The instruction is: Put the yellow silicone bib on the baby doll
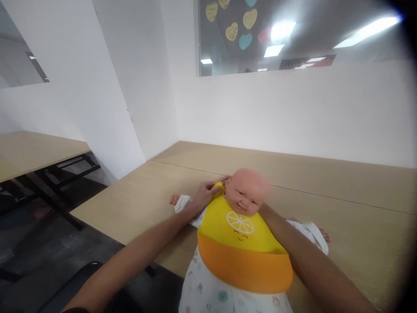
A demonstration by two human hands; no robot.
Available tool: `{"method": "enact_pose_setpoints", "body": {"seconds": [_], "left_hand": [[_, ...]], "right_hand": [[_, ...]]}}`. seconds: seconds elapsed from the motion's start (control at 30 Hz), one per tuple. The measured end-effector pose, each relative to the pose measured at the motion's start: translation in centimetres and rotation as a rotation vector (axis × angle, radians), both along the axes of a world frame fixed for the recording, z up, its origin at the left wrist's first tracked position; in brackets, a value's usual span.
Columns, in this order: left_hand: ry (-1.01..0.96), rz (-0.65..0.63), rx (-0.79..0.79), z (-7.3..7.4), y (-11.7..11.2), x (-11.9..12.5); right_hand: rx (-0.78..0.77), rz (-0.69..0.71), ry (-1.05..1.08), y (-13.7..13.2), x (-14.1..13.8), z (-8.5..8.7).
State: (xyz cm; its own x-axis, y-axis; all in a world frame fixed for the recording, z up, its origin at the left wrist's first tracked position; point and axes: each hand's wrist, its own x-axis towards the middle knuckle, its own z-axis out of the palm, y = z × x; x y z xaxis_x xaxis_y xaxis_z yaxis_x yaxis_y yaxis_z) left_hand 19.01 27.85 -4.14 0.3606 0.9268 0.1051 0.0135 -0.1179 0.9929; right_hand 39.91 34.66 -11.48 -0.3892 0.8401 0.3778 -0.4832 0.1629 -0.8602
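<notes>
A baby doll (248, 187) in white printed clothes (208, 282) lies on its back on the wooden table, its head toward the wall. Over its chest spreads a yellow bib (216, 221) with a lemon-slice print and an orange pocket (244, 265) along the bottom. My left hand (206, 193) is closed on the bib's neck strap (219, 188) beside the doll's neck. My right forearm (293, 243) passes along the bib's other side. Behind the doll's head and neck my right hand is hidden, so its fingers do not show.
The table (143, 195) runs up to a white wall (293, 117) with a window (293, 34) bearing heart-shaped notes. A black chair (70, 287) stands at lower left. Another table (35, 150) is beyond the slanted white pillar (94, 87).
</notes>
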Motion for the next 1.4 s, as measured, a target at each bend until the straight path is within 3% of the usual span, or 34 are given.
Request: {"method": "enact_pose_setpoints", "body": {"seconds": [0.17, 0.3, 0.57, 0.8, 1.0, 1.23, 1.4], "left_hand": [[-0.056, 0.001, -0.025, -0.5, 0.5, 0.1], [-0.101, -0.029, -0.049, -0.6, 0.7, 0.2], [-0.062, 0.013, -0.028, -1.2, 0.9, 0.3], [-0.018, 0.039, -0.019, -0.1, -0.1, 0.3], [-0.001, 0.051, 0.000, 0.0, -0.1, 0.3], [-0.012, 0.062, 0.045, -0.4, 0.3, 0.3], [0.016, 0.064, 0.041, -0.7, 0.9, 0.1]], "right_hand": [[0.036, -0.063, 0.003, -1.5, 0.4, 0.4], [-0.025, -0.036, 0.017, -1.8, 0.2, 0.7], [-0.087, 0.017, 0.033, -1.2, 0.2, 0.6], [-0.105, -0.033, 0.062, -1.0, 0.2, -0.4], [-0.017, 0.001, 0.033, -1.1, 0.3, 0.0], [-0.034, 0.029, 0.046, -1.5, 0.1, 0.8], [-0.075, 0.023, 0.037, -0.7, 0.2, 0.3]]}}
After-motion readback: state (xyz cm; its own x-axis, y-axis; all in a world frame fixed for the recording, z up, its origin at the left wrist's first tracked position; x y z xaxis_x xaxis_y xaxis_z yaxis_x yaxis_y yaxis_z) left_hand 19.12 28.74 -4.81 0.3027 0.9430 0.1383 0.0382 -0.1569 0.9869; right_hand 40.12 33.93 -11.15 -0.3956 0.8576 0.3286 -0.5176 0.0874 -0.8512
